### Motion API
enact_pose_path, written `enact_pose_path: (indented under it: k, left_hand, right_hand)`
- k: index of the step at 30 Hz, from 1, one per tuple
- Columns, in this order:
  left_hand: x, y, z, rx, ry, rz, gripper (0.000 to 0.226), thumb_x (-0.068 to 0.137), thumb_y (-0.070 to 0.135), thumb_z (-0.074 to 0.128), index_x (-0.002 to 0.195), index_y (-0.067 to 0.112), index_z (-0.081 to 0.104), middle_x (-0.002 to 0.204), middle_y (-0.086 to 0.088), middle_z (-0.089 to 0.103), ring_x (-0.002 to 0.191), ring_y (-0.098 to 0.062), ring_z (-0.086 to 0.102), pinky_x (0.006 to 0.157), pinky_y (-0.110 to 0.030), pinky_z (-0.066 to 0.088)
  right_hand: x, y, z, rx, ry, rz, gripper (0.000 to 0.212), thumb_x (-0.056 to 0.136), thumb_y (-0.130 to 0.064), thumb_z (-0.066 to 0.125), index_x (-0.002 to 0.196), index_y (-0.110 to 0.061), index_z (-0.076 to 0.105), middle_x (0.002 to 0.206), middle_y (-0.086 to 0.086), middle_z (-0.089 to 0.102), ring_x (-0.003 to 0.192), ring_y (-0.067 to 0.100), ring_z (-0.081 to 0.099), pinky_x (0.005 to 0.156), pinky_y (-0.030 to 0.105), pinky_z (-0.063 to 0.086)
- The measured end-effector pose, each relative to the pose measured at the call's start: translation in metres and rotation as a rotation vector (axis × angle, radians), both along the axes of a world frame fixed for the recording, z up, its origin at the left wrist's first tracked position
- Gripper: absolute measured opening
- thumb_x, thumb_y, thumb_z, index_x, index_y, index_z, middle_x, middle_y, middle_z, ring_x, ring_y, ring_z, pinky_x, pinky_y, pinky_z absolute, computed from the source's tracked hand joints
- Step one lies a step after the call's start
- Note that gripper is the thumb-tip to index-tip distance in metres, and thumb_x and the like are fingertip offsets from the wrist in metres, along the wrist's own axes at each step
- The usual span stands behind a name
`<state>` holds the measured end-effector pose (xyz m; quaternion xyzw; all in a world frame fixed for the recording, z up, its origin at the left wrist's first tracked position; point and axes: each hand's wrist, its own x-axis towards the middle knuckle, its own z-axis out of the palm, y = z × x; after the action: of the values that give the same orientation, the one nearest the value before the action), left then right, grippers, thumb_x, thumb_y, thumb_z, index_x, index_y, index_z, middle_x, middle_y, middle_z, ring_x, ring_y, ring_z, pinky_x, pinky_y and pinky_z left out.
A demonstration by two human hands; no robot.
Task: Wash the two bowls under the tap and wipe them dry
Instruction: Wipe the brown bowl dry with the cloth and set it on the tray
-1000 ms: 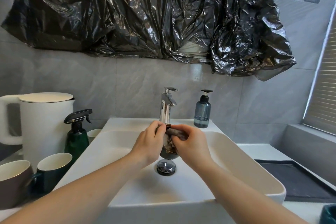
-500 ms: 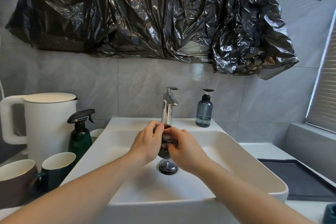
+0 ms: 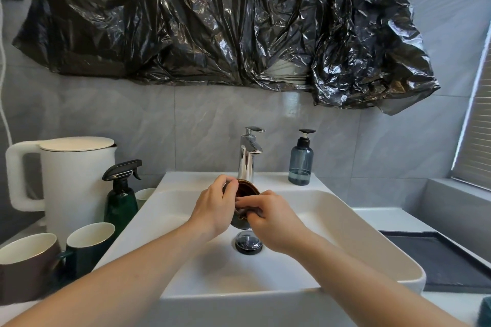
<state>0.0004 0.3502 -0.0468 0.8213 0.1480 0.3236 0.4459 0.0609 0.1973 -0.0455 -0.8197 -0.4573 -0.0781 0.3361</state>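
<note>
Left hand (image 3: 216, 206) grips a small, glossy dark-brown bowl (image 3: 247, 190) tilted; right hand (image 3: 273, 218) pinches, seemingly, a cloth inside it.

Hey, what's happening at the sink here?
A person is cleaning a small dark bowl over the white sink, just below the tap. The left hand grips the bowl by its rim, tilted on its side, while the right hand rubs a cloth against it. Whether water is running is not visible. Mugs, a spray bottle and a kettle stand to the left.
</note>
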Motion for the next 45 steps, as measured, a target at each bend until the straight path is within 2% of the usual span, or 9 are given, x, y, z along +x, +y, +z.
enact_pose_path:
  k: [4,10,17,21,24,33,39,42,45]
  left_hand:
    - [-0.003,0.000,0.001,0.114,0.005,0.052,0.024,0.108,0.041,0.042,0.103,0.031,0.064,0.096,0.008,0.073,0.100,-0.024,0.065,0.090,-0.042,0.053]
    - [-0.003,-0.001,0.000,0.175,-0.003,0.028,0.023,0.108,0.044,0.043,0.110,0.033,0.063,0.101,0.006,0.074,0.100,-0.022,0.065,0.091,-0.042,0.053]
    - [-0.003,-0.001,0.001,0.106,0.000,-0.056,0.029,0.098,0.052,0.041,0.100,0.036,0.064,0.094,0.010,0.073,0.097,-0.017,0.065,0.090,-0.043,0.054]
    - [-0.002,0.004,-0.001,0.081,-0.011,-0.042,0.024,0.108,0.040,0.045,0.097,0.033,0.065,0.087,0.007,0.074,0.091,-0.018,0.067,0.087,-0.043,0.055]
    - [-0.003,0.008,0.000,0.088,-0.019,-0.010,0.024,0.108,0.042,0.045,0.098,0.034,0.065,0.083,0.006,0.075,0.088,-0.018,0.068,0.085,-0.043,0.057]
    - [-0.013,0.001,0.010,0.269,0.055,-0.073,0.015,0.109,0.044,0.044,0.117,0.038,0.056,0.089,0.007,0.070,0.068,-0.022,0.062,0.061,-0.038,0.054]
    - [-0.027,-0.003,0.006,0.068,0.083,-0.157,0.013,0.111,0.039,0.044,0.115,0.037,0.056,0.093,-0.011,0.070,0.069,-0.041,0.069,0.051,-0.038,0.055]
    - [-0.026,-0.003,-0.001,-0.011,0.051,-0.170,0.015,0.111,0.039,0.045,0.114,0.036,0.060,0.096,-0.010,0.070,0.061,-0.029,0.064,0.047,-0.035,0.051]
    - [-0.026,-0.001,-0.002,-0.009,0.030,-0.154,0.016,0.111,0.039,0.044,0.111,0.039,0.060,0.097,-0.007,0.070,0.068,-0.025,0.062,0.046,-0.032,0.050]
  right_hand:
    - [-0.001,-0.002,-0.001,-0.109,-0.128,-0.066,0.048,0.097,-0.021,0.041,0.131,-0.041,0.069,0.115,-0.005,0.073,0.100,0.014,0.041,0.089,0.032,0.049]
    - [-0.006,-0.005,0.002,-0.167,-0.195,-0.103,0.038,0.105,-0.027,0.041,0.134,-0.030,0.064,0.120,-0.002,0.072,0.088,0.018,0.048,0.062,0.021,0.034]
    - [-0.003,-0.006,0.000,-0.083,-0.039,0.097,0.050,0.102,-0.016,0.044,0.145,-0.041,0.049,0.123,-0.019,0.064,0.100,0.016,0.058,0.082,0.028,0.045]
    - [-0.004,-0.005,-0.001,-0.045,0.112,0.189,0.043,0.100,-0.013,0.042,0.125,-0.037,0.067,0.099,-0.014,0.066,0.088,0.015,0.056,0.079,0.029,0.047]
    - [-0.006,-0.005,0.000,-0.021,0.158,0.142,0.038,0.102,-0.021,0.045,0.125,-0.033,0.074,0.109,-0.009,0.073,0.098,0.014,0.064,0.090,0.029,0.052]
    - [-0.001,-0.004,-0.002,-0.063,0.011,-0.064,0.039,0.107,-0.023,0.046,0.142,-0.027,0.063,0.126,0.002,0.072,0.111,0.024,0.067,0.094,0.027,0.052]
    - [-0.005,-0.001,0.001,0.004,0.000,0.005,0.040,0.106,-0.019,0.049,0.143,-0.032,0.059,0.129,-0.003,0.069,0.117,0.019,0.065,0.096,0.022,0.050]
    - [-0.011,-0.004,0.004,0.031,-0.014,0.116,0.047,0.097,-0.006,0.052,0.132,-0.035,0.064,0.115,-0.013,0.070,0.101,0.009,0.061,0.088,0.013,0.047]
    - [-0.012,-0.009,0.006,0.012,0.040,0.178,0.056,0.097,0.000,0.053,0.140,-0.036,0.060,0.129,-0.009,0.067,0.115,0.014,0.060,0.100,0.023,0.049]
